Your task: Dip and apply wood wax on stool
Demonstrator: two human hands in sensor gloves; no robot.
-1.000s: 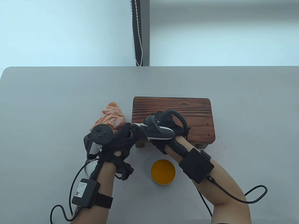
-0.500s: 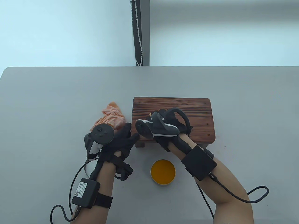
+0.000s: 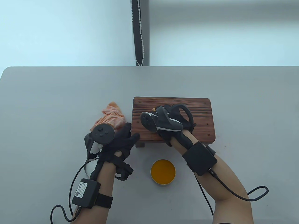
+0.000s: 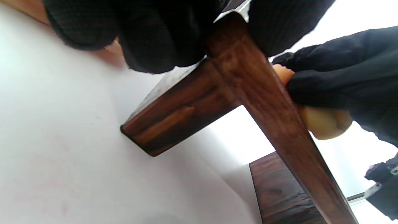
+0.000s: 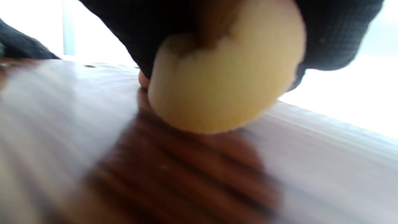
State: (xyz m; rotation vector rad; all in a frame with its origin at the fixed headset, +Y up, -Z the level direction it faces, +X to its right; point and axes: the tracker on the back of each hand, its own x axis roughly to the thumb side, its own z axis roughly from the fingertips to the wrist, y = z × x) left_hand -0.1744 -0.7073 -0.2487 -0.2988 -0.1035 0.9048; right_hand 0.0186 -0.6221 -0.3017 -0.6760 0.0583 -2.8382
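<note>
A small dark wooden stool (image 3: 201, 112) stands at the table's middle. My right hand (image 3: 161, 111) holds a pale yellow sponge (image 3: 153, 109) and presses it on the stool's top, left of centre. In the right wrist view the sponge (image 5: 224, 81) touches the wood (image 5: 186, 174), with my fingers (image 5: 329, 37) around it. My left hand (image 3: 129, 136) grips the stool's front left corner. The left wrist view shows those fingers (image 4: 155, 34) on the stool's edge (image 4: 248, 90) and the sponge (image 4: 323, 121) beyond. An open tin of orange wax (image 3: 162, 172) sits in front of the stool.
A crumpled orange cloth (image 3: 109, 116) lies left of the stool, partly behind my left hand's tracker. A round metal lid (image 3: 90, 168) lies under my left wrist. Cables trail from both wrists toward the table's front edge.
My right hand has slid the sponge from the stool's front left edge away from me and slightly right across the top. The left hand has kept its grip.
</note>
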